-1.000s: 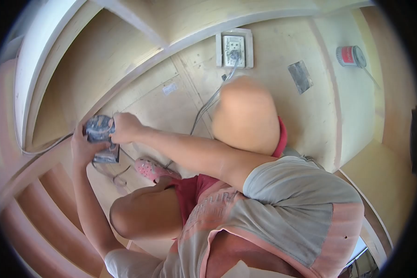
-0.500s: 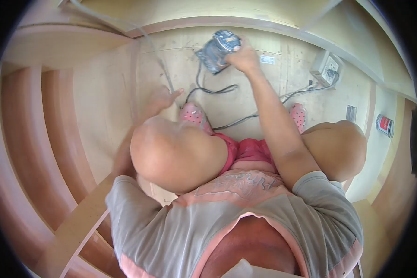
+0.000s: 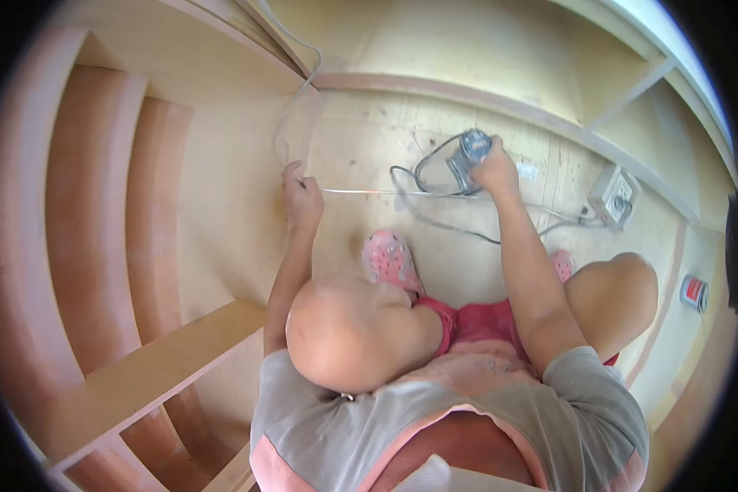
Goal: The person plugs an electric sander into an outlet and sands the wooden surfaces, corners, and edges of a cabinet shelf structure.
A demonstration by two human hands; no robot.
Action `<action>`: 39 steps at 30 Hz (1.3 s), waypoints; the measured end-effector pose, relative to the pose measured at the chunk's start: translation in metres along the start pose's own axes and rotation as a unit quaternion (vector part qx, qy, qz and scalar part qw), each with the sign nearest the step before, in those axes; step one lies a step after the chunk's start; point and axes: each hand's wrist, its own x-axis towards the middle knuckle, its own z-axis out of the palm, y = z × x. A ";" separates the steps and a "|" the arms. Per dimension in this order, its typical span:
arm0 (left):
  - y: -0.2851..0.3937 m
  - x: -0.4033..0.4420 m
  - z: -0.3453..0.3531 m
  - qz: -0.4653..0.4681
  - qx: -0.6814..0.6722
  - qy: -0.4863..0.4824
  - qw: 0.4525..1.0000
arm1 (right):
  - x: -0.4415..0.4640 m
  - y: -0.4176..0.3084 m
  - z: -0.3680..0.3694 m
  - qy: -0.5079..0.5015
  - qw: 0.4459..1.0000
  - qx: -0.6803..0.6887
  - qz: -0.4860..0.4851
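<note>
My right hand [image 3: 497, 172] is wrapped round the top of a small dark blue electric sander [image 3: 461, 174], tilted just above or on the pale wooden panel; I cannot tell if its base touches. The sander's black cord [image 3: 443, 227] loops over the panel below it. My left hand [image 3: 303, 201] is closed round a thin whitish cable [image 3: 361, 192]. One stretch of the cable runs taut to the right, behind the sander, and another rises along the side panel. The fingers of my left hand are partly hidden.
A white socket box [image 3: 613, 197] with plugged-in leads sits at the right. Pink clogs [image 3: 389, 258] are on my feet. A tin with a red label [image 3: 694, 293] stands far right. Wooden shelves [image 3: 90, 230] rise at the left, and a cabinet frame edge [image 3: 467, 92] runs along the back.
My left hand has risen from beside my knee and pulled the pale cable taut. My right hand has kept hold of the sander, which is turned more upright. The whole view has shifted.
</note>
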 end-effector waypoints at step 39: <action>0.203 0.259 -0.191 0.230 -0.159 -0.082 0.957 | 0.008 0.009 0.025 0.056 0.993 -0.095 -0.036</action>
